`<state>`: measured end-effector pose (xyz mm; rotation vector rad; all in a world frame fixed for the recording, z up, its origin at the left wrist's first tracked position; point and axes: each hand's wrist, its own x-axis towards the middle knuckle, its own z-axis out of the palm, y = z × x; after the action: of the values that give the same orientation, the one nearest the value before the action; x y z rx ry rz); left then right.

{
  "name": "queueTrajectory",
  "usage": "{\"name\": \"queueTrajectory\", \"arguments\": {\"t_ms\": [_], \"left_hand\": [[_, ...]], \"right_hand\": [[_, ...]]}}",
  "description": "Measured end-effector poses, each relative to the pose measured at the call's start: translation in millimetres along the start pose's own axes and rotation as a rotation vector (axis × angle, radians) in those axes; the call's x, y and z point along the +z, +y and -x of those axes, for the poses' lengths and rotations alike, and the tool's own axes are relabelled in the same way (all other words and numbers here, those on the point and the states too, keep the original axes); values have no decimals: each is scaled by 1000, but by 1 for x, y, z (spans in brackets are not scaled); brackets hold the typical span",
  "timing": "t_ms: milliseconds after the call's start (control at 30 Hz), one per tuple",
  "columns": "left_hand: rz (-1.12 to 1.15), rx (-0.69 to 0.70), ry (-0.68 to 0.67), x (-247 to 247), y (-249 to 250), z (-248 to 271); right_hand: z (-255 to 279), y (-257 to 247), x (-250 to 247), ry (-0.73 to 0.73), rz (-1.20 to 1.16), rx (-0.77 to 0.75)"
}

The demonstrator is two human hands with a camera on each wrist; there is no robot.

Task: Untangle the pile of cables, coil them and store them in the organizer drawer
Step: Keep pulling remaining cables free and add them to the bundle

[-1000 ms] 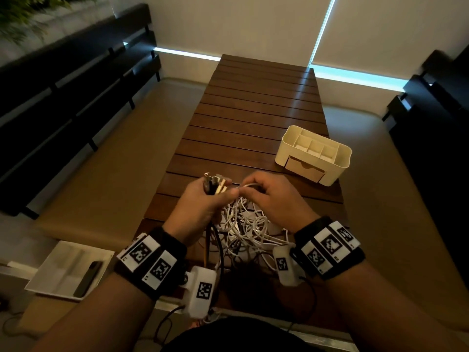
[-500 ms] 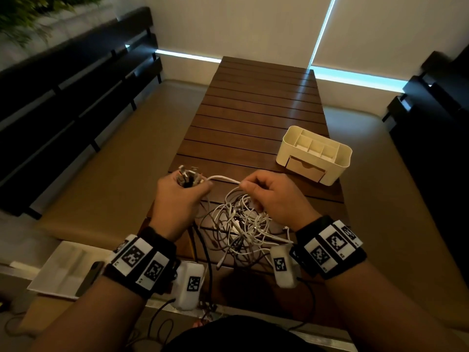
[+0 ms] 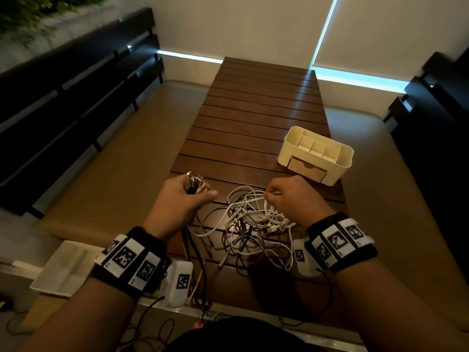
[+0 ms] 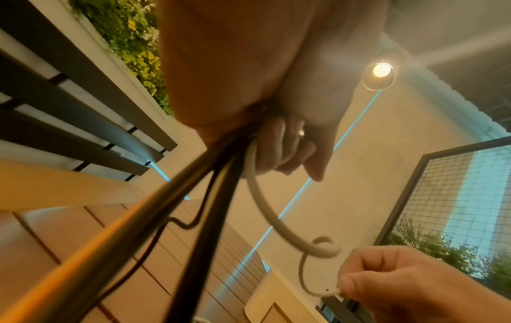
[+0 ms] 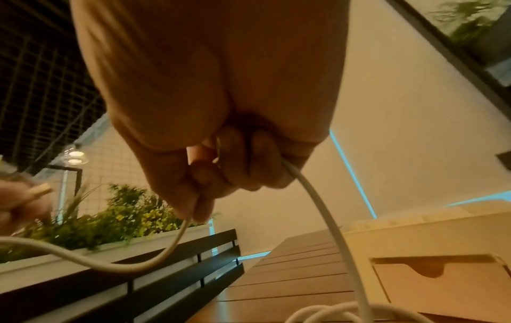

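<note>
Your left hand [image 3: 182,199] is clutching a bundle of cable plugs [image 3: 194,182]; your right hand [image 3: 291,196] is pinching a white cable [image 3: 250,196] above the tangled pile [image 3: 253,224].

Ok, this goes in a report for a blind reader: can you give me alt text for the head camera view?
Left hand grips a bundle of cable plugs while the right hand pinches a white cable above a tangled cable pile on a slatted wooden table. A cream organizer, drawer closed, stands beyond the right hand.

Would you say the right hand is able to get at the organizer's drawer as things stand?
Probably yes, once freed: the drawer faces the right hand with bare table between them, but that hand pinches a white cable, so it must let go first.
</note>
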<state>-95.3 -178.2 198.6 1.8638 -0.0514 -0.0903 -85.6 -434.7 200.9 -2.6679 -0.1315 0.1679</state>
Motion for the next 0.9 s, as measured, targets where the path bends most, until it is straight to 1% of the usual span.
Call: {"name": "queueTrajectory", "arguments": {"t_ms": [100,167,267,333,433,500,567,633,700,733,833,900], "left_hand": [[-9,23,-33,9,7,-1],[-7,31,-95,18,11,0],[-54,50,-252,29,17,0],[-101,95,-298,32,21,1],[-164,143,-262,30,19,2],[-220,160,-195,24,16,3],[-251,146,-87,12,13,-1],[-208,120,29,-6,8,-9],[-147,71,81,-22,3,-15],[-135,44,69,-26,-1,-16],[-72,0,-47,-26,-5,-13],[27,-5,-63,-23,-3,-9]], "right_hand": [[3,-12,1,-71,-60,-100],[6,-23,1,-101,-124,-183],[8,-36,-3,-70,-206,-274],[9,-39,-5,-67,-229,-298],[12,-35,-3,-79,-289,-285],[13,-26,0,-64,-346,-244],[14,-14,4,-52,-394,-184],[15,1,7,-19,-443,-103],[14,12,9,36,-470,-40],[13,13,9,58,-467,-34],[7,9,7,137,-459,-42],[3,9,5,176,-413,-39]]}}
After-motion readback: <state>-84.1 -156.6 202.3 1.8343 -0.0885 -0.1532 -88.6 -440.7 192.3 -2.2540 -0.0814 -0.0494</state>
